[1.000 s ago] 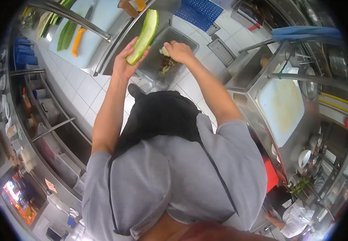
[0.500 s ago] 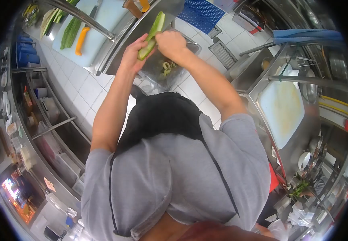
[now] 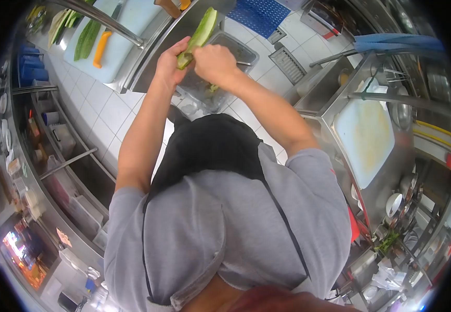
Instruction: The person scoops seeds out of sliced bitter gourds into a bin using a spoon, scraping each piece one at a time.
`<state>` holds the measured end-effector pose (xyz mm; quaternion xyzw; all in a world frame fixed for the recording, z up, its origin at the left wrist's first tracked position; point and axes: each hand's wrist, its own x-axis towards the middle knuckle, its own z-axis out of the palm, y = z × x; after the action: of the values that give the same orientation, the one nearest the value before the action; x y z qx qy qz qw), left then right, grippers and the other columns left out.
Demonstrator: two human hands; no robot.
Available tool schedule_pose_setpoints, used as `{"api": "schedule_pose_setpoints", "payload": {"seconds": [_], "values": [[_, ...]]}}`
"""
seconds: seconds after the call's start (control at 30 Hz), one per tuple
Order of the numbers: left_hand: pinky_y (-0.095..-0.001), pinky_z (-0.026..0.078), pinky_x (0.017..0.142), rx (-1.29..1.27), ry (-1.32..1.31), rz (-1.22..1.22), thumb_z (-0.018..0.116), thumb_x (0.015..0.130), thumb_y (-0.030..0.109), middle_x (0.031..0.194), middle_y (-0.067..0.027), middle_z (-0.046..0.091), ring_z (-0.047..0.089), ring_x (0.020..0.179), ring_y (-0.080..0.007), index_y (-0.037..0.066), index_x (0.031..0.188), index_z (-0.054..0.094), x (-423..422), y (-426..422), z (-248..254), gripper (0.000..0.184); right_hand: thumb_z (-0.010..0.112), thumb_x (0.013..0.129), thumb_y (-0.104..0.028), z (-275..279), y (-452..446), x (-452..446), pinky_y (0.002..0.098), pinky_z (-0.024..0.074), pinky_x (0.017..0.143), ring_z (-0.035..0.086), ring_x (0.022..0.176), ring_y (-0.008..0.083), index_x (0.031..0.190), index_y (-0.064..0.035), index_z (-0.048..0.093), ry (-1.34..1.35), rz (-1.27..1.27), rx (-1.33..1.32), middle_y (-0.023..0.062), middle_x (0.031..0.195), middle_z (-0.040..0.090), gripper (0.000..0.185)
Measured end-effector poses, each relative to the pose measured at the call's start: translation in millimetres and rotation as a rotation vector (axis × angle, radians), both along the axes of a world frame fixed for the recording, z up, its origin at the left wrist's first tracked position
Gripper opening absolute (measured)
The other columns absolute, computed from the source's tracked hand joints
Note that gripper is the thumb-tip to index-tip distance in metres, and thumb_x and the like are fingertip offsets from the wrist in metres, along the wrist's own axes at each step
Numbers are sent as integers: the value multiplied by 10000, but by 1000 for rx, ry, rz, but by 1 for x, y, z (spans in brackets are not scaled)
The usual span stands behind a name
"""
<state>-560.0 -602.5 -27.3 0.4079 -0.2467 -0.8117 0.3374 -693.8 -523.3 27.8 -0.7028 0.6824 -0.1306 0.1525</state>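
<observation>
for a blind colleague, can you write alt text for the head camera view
A person's left hand holds a cut green vegetable near a grey bin containing scraps, the closed right hand at its pale inner side. At upper left, an orange-handled knife lies beside green vegetable pieces on a white cutting board.

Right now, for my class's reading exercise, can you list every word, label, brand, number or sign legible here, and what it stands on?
None can be read.
Green vegetable in the left hand: no lettering visible.
Orange-handled knife: no lettering can be made out.
Bright coloured area, lower left: too blurred.
Shelf containers, left side: too small to tell.
</observation>
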Motion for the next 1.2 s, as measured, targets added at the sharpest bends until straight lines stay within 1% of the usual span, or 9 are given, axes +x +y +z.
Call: {"api": "schedule_pose_setpoints", "payload": {"seconds": [0.1,0.23,0.3,0.53,0.63,0.67,0.77,0.93,1.2], "values": [[-415,484,1047,45,14,-9,502,1012,138,1378,-184,571,582,1243,-280,-16,1417,491,0,-3,-3,433,648,799,-131,-3,6,4,460,597,743,736,840,372,884,-26,735,18,61,-39,208,844,731,161],[-428,481,1053,45,14,-41,511,1003,121,1367,-205,572,585,1238,-302,-19,1415,487,-7,-3,-3,436,619,785,-99,1,5,-8,455,600,702,738,784,359,866,-31,734,14,-3,-59,197,810,730,156],[-430,479,1057,82,36,-66,516,998,115,1362,-209,573,586,1236,-313,-21,1413,487,-6,-12,-8,437,621,775,-97,1,11,-3,453,600,681,738,769,352,858,-35,735,74,76,-86,191,799,730,155],[-418,482,1051,48,36,-78,525,987,93,1365,-205,570,594,1227,-297,-33,1411,484,-10,-7,-7,444,623,762,-96,-6,17,-1,451,598,643,735,718,350,804,-37,726,86,101,-180,176,769,726,126],[-418,475,1056,4,-1,-31,515,986,85,1373,-199,565,588,1233,-294,-41,1416,475,-11,-2,-4,450,628,769,-108,4,17,-4,457,600,673,737,734,357,824,-28,723,48,99,-151,179,770,726,135],[-416,472,1059,-30,23,-34,512,987,83,1376,-199,564,585,1237,-291,-43,1419,473,-12,-1,-2,452,629,794,-120,7,9,-9,466,597,734,741,803,368,884,-15,725,67,35,-25,204,813,730,168],[-407,462,1069,-109,77,-35,499,989,75,1385,-197,559,577,1247,-284,-48,1427,466,-13,2,-1,456,637,811,-131,6,-6,-24,471,591,785,737,878,379,917,0,727,8,-91,24,233,873,729,192],[-393,445,1090,-171,95,-11,481,992,58,1408,-198,546,565,1264,-278,-45,1438,461,-15,-3,-10,458,622,794,-139,9,-7,-17,487,569,851,708,953,417,938,31,724,-139,-43,146,257,948,721,245],[-410,470,1074,-152,56,-1,466,998,52,1385,-212,560,579,1251,-300,-45,1439,455,-17,2,-10,452,598,786,-144,5,4,-9,501,558,845,690,960,435,906,29,716,-255,-51,201,277,944,705,242]]}}
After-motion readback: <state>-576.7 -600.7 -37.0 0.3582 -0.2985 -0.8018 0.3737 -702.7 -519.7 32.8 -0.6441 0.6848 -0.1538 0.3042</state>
